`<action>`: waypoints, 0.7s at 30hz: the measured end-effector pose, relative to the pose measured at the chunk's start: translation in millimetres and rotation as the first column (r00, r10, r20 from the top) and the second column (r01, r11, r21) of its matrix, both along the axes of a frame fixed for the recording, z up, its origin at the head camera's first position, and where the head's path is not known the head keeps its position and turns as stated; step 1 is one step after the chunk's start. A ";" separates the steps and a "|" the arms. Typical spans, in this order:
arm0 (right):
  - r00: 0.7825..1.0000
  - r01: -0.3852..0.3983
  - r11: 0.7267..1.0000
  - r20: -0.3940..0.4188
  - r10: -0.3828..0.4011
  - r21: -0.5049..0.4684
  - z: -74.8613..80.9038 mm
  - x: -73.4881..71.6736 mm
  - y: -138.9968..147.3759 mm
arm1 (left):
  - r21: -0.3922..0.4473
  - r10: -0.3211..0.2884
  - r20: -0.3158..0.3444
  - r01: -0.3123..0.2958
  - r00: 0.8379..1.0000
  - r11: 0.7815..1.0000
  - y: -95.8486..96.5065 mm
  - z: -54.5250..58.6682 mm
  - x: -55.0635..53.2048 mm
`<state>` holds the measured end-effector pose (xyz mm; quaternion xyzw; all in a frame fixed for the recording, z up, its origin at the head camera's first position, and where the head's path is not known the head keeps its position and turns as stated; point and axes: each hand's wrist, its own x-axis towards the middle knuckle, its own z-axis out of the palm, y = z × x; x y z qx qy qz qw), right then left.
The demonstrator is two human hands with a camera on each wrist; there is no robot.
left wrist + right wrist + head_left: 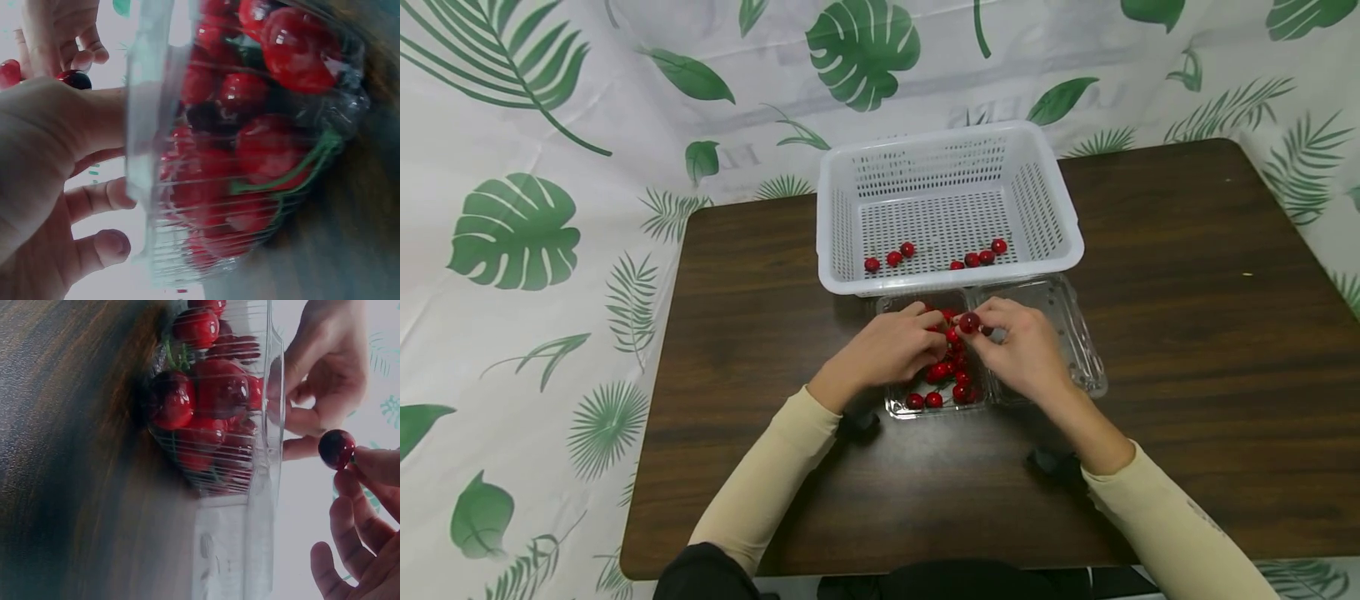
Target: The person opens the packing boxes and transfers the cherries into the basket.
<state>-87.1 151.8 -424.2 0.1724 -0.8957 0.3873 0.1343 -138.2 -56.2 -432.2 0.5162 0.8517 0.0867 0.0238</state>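
Note:
A clear plastic clamshell box (901, 412) holds many red cherries (940, 372), some with green stems. My left hand (891, 346) reaches over the box's left side, thumb and forefinger dipping inside among the cherries. The box wall and the fruit hide those fingertips, so I cannot tell whether they grip one. Above the box's right edge, my right hand (1024, 348) pinches a dark red cherry (337, 449) between thumb and forefinger. Its other fingers are spread and slightly bent in the right wrist view. The clamshell's lid (1078, 354) lies folded back under the right hand.
A white perforated basket (1063, 250) stands just behind the clamshell, with several cherries (987, 257) on its floor near the front wall. Everything sits on a dark wooden table (1187, 350). Behind it hangs a white cloth with green leaf prints (865, 54).

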 end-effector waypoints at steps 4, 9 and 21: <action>1.000 0.000 1.000 0.015 -0.001 0.013 -0.3 0.7 0.2 | -0.002 0.022 0.002 -0.022 1.000 1.000 0.0 -2.7 2.1; 0.999 -0.008 1.000 0.034 0.007 0.008 -2.8 1.6 0.8 | -0.010 0.019 0.018 -0.018 1.000 1.000 0.0 -3.4 3.9; 0.999 -0.026 1.000 0.029 0.026 0.006 -7.8 2.4 0.8 | 0.037 -0.016 0.128 0.011 0.992 0.999 -1.1 -5.7 3.2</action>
